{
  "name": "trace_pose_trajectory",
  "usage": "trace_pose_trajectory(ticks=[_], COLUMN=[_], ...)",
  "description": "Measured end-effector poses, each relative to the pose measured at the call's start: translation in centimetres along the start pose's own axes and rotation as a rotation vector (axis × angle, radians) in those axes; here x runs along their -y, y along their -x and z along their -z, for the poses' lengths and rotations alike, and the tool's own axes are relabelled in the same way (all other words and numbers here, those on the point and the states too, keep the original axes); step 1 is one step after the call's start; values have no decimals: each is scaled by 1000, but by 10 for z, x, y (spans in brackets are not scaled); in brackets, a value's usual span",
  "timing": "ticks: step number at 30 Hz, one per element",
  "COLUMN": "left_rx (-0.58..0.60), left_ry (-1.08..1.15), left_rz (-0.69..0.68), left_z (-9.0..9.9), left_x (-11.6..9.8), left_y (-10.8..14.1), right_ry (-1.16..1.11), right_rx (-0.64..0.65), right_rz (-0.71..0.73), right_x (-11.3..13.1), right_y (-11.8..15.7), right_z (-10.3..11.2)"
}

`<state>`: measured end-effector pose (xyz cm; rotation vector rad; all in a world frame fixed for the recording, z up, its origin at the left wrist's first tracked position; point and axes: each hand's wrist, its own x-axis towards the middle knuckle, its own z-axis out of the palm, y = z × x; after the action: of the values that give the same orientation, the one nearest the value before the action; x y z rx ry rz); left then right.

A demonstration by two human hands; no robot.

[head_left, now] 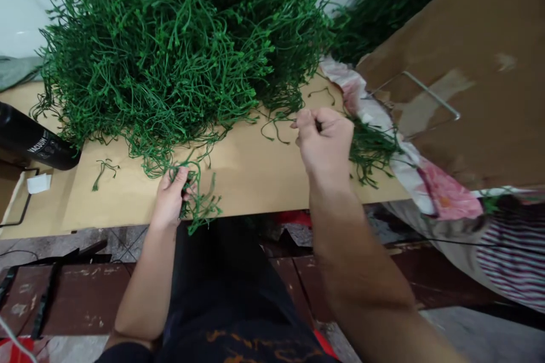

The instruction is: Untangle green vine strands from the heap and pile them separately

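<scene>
A large heap of green artificial plant stems (170,51), thin and curly with small budded tips, covers the far part of the cardboard-topped table (255,176). At the table's front edge, my left hand (174,195) is closed around a small bunch of green artificial stems (204,207), which hangs out past the fingers. My right hand (326,139) is raised over the table to the right of the heap, its fingers closed in a pinch. A thin green stem (276,123) runs up to those fingertips. One loose sprig (104,170) lies left of my left hand.
A black vacuum bottle (38,139) lies tilted at the left. On the right stand a large cardboard panel (468,62) with a metal handle and a pink-and-white cloth (447,190). More stems (370,150) lie beside the cloth. Someone's striped clothing (515,249) shows at the right edge.
</scene>
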<state>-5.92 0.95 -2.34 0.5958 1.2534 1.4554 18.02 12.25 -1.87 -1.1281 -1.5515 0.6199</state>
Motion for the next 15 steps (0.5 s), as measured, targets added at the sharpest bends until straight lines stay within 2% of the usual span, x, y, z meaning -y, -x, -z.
trace_pose_trajectory(ticks=[3, 4, 6, 8, 10, 12, 15], left_rx=[94, 109, 110, 110, 128, 151, 154], left_ry=[1, 8, 27, 36, 31, 13, -11], left_rz=[35, 46, 56, 56, 60, 73, 88], left_z=[-10, -13, -18, -22, -28, -34, -45], left_x=[1, 1, -1, -3, -3, -1, 4], left_y=[-1, 0, 2, 4, 5, 7, 10], right_ry=[290, 346, 436, 532, 645, 729, 667], right_rx=[-335, -376, -421, -382, -383, -449, -516], right_rz=[23, 47, 74, 63, 44, 18, 7], right_x=[4, 0, -15, -33, -46, -48, -34], right_y=[-3, -6, -13, -17, -16, -6, 23], right_z=[29, 43, 75, 103, 121, 125, 100])
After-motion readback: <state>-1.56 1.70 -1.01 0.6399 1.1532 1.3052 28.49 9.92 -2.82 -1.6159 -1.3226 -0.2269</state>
